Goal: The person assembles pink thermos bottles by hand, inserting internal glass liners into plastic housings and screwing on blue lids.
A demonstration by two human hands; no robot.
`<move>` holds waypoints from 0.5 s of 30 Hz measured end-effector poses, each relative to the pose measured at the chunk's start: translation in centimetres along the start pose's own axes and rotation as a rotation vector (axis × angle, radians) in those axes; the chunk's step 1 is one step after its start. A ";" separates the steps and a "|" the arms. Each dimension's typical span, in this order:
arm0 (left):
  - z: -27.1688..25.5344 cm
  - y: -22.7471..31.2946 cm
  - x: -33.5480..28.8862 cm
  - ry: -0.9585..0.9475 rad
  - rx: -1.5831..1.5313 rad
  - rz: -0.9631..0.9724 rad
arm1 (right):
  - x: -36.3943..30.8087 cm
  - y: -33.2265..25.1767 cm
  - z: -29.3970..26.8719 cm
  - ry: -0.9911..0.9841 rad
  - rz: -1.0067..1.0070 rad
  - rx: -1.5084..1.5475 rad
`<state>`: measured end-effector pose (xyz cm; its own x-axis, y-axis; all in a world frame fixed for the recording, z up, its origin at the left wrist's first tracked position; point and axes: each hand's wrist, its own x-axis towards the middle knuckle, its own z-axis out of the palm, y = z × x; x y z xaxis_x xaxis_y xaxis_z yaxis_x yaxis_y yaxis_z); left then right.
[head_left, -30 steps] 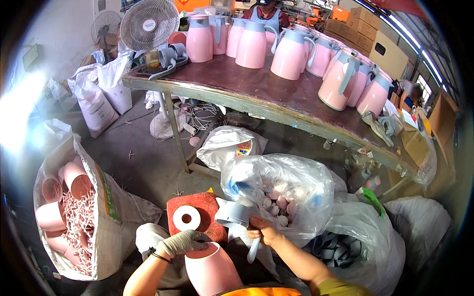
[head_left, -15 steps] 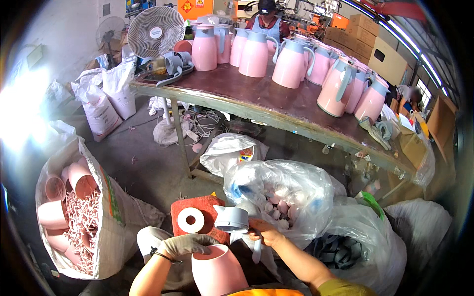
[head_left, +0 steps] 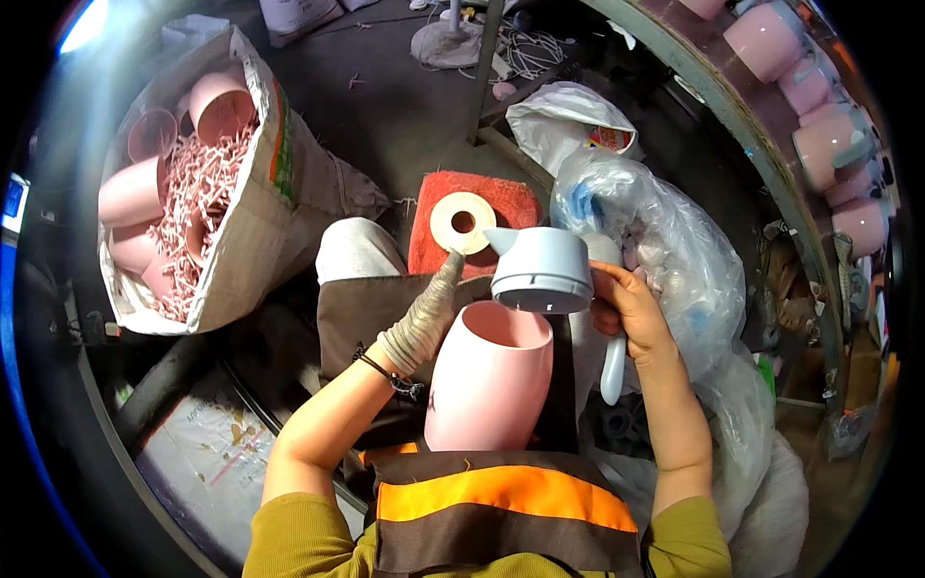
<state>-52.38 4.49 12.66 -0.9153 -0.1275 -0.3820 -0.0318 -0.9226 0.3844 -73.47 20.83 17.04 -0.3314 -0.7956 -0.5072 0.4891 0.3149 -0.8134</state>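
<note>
Left hand (head_left: 424, 313): fingers straightened; I see nothing gripped.
Right hand (head_left: 628, 306): curled, holding grey collar (head_left: 541, 262).
Pink body (head_left: 488, 390): rim now finger-free.

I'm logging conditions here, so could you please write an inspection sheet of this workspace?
Surface: brown apron across lap; red pad ahead, bearing cream ring.
Job's things: pink pot body, mouth open upward; grey-blue spouted collar.
Clutter: sack of pink parts, left; clear plastic bag, right.
Hands: gloved left hand beside the body, contact unclear; right hand holds the collar.
Cables: white cables tangled on floor.
Surroundings: table with pink jugs.
</note>
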 end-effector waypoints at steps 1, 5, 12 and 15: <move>0.1 -0.1 -0.4 0.034 0.005 0.030 | 0.0 0.1 0.5 -0.001 0.004 -0.039; -0.2 0.0 -0.7 0.001 0.081 0.075 | 0.3 0.2 1.9 0.018 -0.007 -0.163; -0.9 -0.1 -1.1 0.000 0.123 0.075 | 0.0 0.1 4.2 0.139 -0.076 -0.412; -0.8 -0.3 -1.5 0.014 0.097 0.098 | 0.0 0.3 4.7 0.143 -0.120 -0.464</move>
<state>-50.64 4.67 12.41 -0.9104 -0.2211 -0.3498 0.0183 -0.8660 0.4997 -69.48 18.51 18.15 -0.4870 -0.7714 -0.4095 0.0411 0.4481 -0.8930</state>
